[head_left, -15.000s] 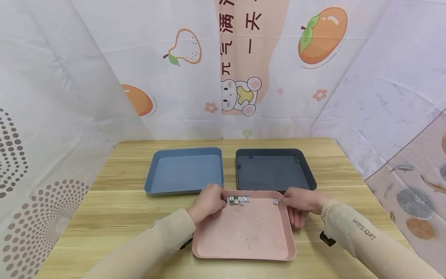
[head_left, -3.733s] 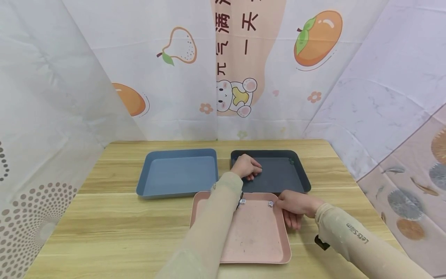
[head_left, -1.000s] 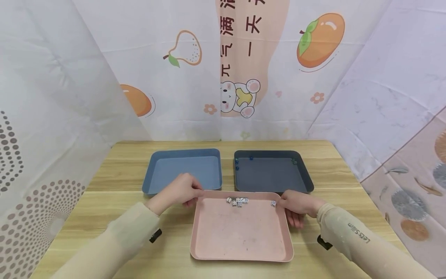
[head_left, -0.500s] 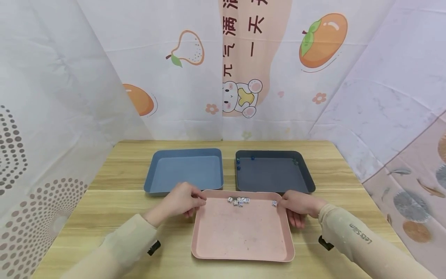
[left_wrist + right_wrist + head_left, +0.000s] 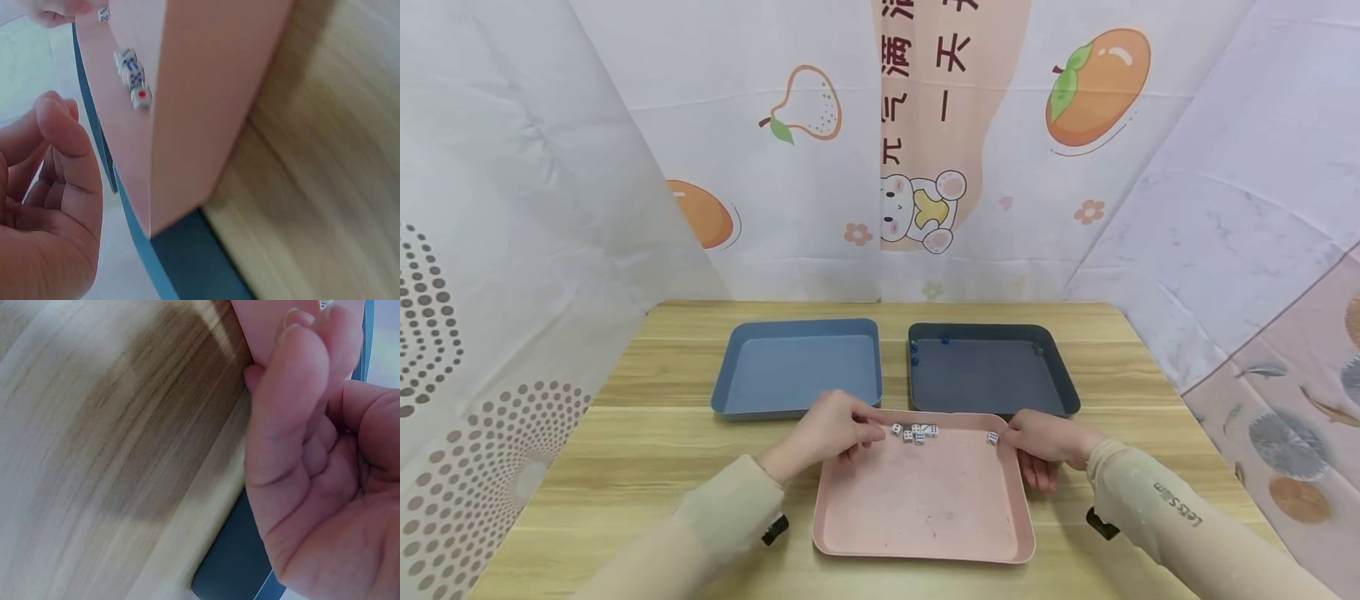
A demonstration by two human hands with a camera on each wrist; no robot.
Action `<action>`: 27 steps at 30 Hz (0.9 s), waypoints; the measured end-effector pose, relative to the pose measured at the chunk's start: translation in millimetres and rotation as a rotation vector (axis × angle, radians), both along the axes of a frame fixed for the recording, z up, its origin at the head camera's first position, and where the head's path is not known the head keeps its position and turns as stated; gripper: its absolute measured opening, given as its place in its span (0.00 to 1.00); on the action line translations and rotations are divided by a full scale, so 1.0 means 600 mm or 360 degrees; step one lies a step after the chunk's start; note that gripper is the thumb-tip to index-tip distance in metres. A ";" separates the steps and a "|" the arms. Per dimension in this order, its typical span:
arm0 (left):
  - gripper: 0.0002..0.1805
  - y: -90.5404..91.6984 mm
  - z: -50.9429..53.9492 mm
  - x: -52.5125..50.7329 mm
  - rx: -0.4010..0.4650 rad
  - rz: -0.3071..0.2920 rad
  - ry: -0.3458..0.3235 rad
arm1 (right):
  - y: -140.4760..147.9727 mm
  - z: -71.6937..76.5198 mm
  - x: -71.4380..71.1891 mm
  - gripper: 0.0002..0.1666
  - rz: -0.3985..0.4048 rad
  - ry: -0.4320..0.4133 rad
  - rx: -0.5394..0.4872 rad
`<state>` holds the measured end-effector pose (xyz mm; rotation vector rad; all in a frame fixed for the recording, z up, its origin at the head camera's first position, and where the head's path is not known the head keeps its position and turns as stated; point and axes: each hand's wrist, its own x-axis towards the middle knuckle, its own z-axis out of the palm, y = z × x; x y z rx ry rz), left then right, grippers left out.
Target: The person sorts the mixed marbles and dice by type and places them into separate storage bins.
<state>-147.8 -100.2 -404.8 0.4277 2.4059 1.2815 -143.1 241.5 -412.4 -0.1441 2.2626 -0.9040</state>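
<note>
The curtain carried dark red characters, set sideways. One line read 元气满, followed by a character cut off at the upper edge of the head view; the adjacent line read 一天, followed by another cut-off character. The right sleeve bore dark lettering: "Let's Slim". In the left wrist view, one die displayed a single red pip.

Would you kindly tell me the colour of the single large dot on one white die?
The dot is red, clearest in the left wrist view.
</note>
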 end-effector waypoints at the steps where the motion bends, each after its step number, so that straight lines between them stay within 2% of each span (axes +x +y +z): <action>1: 0.12 0.006 -0.003 0.000 0.0026 0.0006 -0.0011 | 0.000 0.000 0.000 0.28 -0.0002 0.0001 0.0000; 6: 0.13 0.028 -0.018 -0.001 0.0088 0.0039 -0.0030 | 0.000 0.000 0.000 0.28 -0.0009 -0.0001 0.0002; 12: 0.15 0.042 -0.039 -0.004 0.0110 0.0078 -0.0074 | 0.000 0.000 -0.001 0.28 -0.0010 -0.0001 0.0011; 18: 0.15 0.048 -0.055 -0.006 0.0072 0.0138 -0.0107 | 0.000 -0.001 -0.001 0.28 -0.0005 0.0005 0.0010; 27: 0.12 0.054 -0.067 -0.008 0.0007 0.0164 -0.0056 | 0.001 -0.001 0.000 0.27 -0.0009 -0.0001 -0.0008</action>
